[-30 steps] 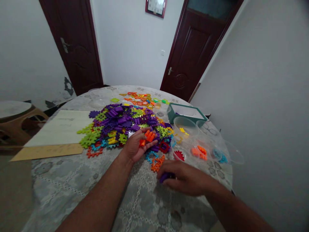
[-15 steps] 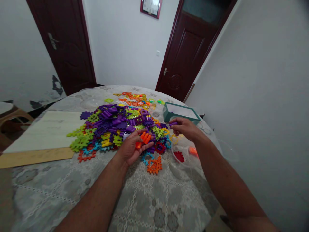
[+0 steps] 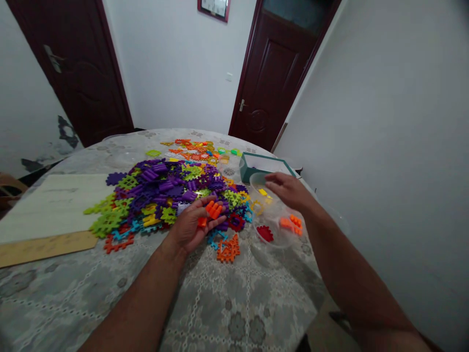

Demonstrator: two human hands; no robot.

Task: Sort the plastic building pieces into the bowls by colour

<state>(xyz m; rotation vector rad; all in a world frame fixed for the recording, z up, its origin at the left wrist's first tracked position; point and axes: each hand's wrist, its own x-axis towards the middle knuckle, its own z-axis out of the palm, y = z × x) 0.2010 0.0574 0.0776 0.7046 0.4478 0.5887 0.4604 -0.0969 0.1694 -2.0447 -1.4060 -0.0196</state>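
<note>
Presently, left hand: palm up (image 3: 198,222), fingers spread and slightly curled, bearing the orange pieces (image 3: 213,209) on the fingers and palm.
Right hand: turned down (image 3: 287,188), fingers bent close together above a clear tub (image 3: 252,182); whether anything is pinched in it I cannot tell.
Orange pieces: within the left grip, so the left hand is the nearer; from the right grip they lie to the left and closer to the wearer, well apart. Their ridges slant across the left fingers; the long axis is hard to tell.
Yellow pieces: in the clear tub, just below the right fingertips (image 3: 263,192).
Green box: just beyond the right grip (image 3: 252,164).
Red pieces: in clear plastic, below the right grip and to its left (image 3: 265,233).
Orange blocks: below the right grip, beside that forearm (image 3: 291,224).
Heaped pieces: mostly purple and lime, beyond the left grip and to its left (image 3: 161,177).
Orange lattice: on the cloth, to the right of the left grip and closer to the wearer (image 3: 227,249).
</note>
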